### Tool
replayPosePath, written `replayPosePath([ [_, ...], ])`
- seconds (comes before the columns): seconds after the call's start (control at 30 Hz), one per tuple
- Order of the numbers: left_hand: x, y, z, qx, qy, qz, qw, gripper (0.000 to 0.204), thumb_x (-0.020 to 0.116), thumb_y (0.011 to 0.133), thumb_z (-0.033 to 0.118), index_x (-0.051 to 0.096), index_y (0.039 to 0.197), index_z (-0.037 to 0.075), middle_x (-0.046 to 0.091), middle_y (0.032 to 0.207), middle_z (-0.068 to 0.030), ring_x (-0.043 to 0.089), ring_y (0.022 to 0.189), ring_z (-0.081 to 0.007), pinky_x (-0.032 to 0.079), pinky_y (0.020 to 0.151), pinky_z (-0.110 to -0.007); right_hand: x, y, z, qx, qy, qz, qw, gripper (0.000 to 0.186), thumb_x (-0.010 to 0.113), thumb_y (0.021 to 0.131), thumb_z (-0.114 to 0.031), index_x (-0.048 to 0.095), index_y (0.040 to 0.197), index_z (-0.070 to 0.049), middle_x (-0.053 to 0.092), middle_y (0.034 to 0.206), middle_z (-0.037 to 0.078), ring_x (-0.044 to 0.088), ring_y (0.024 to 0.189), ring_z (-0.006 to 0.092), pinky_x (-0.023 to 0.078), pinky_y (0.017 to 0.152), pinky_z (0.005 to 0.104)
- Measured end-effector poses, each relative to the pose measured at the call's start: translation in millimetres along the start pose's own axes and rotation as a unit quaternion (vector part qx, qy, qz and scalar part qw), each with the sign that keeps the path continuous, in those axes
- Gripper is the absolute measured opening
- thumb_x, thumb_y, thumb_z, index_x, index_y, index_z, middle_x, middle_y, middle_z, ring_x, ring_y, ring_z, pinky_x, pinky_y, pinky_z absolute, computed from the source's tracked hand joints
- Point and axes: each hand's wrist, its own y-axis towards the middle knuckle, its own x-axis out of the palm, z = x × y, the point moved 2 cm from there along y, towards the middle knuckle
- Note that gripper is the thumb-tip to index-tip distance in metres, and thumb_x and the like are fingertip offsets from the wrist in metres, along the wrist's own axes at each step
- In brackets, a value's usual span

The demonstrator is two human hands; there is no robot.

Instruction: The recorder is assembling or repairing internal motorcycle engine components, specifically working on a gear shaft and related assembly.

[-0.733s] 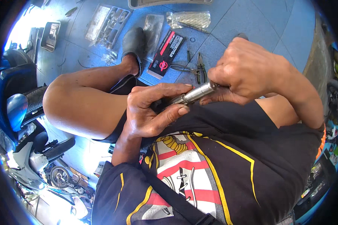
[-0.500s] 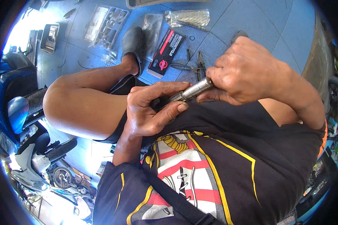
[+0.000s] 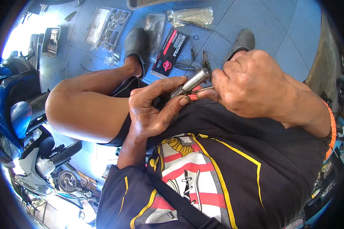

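Observation:
My left hand grips a shiny steel cylinder between thumb and fingers, its rounded end pointing up and to the right. The far part of the cylinder disappears into my palm. Just right of it, my right hand is closed around a thin metal rod, whose tip reaches toward the cylinder's side near my left thumb. What sort of tool the rod belongs to is hidden in my fist. Something red shows beneath the rod. Beyond my hands, pliers lie on the floor.
Blue tiles carry a black and red box, a compartment case, clear plastic packets, a small ring and a metal tray. My clogs rest beyond my knees. Motorcycles stand at the left.
My right hand has come off the cylinder's end and moved slightly down, now showing the thin rod beside it. The cylinder has shifted a little left and up in my left hand.

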Motion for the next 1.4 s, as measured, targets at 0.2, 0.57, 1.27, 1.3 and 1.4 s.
replayPosePath([
  [0.2,1,-1,0,0.014,-0.028,-0.032,0.999,0.031,0.077,0.076,0.007,0.069,0.102,-0.006,0.072,0.090,-0.0158,0.070,0.074,-0.0171,0.054,0.068,-0.026,-3,1,14,0.042,0.167,-0.098,0.980,0.045,0.059,0.088,-0.040,0.060,0.060,-0.004,0.061,0.055,0.014,0.064,0.053,0.0312,0.052,0.051,0.0404],
  [0.57,3,-1,0,0.009,-0.031,-0.025,0.999,0.029,0.076,0.078,0.008,0.069,0.103,-0.005,0.073,0.090,-0.0150,0.070,0.077,-0.0161,0.054,0.069,-0.026,-2,-6,-3,0.017,0.058,-0.014,0.998,0.044,0.067,0.083,-0.038,0.054,0.057,-0.006,0.055,0.050,0.009,0.059,0.046,0.0240,0.043,0.041,0.0368],
  [1.27,5,1,2,-0.024,-0.043,-0.023,0.999,0.031,0.075,0.080,0.009,0.067,0.108,-0.003,0.072,0.083,-0.0109,0.067,0.075,-0.0119,0.052,0.067,-0.025,-6,-3,-4,0.053,0.073,-0.064,0.994,0.042,0.062,0.087,-0.039,0.062,0.063,-0.003,0.059,0.053,0.011,0.064,0.050,0.0266,0.049,0.046,0.0367],
  [1.3,5,1,2,-0.034,-0.042,-0.032,0.998,0.032,0.074,0.080,0.008,0.067,0.108,-0.004,0.072,0.084,-0.0105,0.066,0.075,-0.0114,0.052,0.067,-0.025,-6,-3,-6,0.058,0.070,-0.062,0.994,0.045,0.065,0.086,-0.040,0.060,0.063,-0.002,0.056,0.050,0.010,0.062,0.049,0.0257,0.047,0.043,0.0351],
  [1.4,5,2,4,-0.044,-0.048,-0.040,0.997,0.032,0.074,0.080,0.007,0.067,0.108,-0.004,0.072,0.088,-0.0100,0.065,0.076,-0.0106,0.052,0.067,-0.025,-12,-2,-5,0.060,0.100,-0.055,0.992,0.040,0.067,0.084,-0.035,0.061,0.065,0.000,0.056,0.051,0.011,0.061,0.049,0.0265,0.047,0.042,0.0360],
])
